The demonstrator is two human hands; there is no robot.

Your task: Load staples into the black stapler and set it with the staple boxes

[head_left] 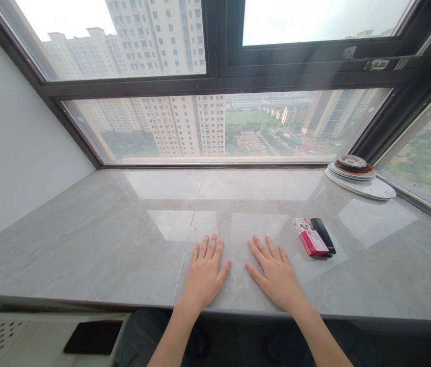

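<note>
My left hand [205, 272] lies flat, palm down, on the grey marbled countertop [85, 244], its fingers spread and nothing in it. To its right, my right hand [274, 272] rests the same way, also with fingers apart and holding nothing. A gap of bare surface separates the two thumbs. Just beyond the right hand, on its right side, a small pink and white box [313, 242] lies on the counter. Against the box's right side is a black stapler-like object [323, 235]; its exact kind is hard to make out.
A stack of round plates or mats [353, 171] stands in the far right corner by the window frame [215, 84]. A white wall [20, 127] bounds the left. Below the counter's front edge, a white perforated unit [20, 336] holds a dark flat rectangle [93, 337].
</note>
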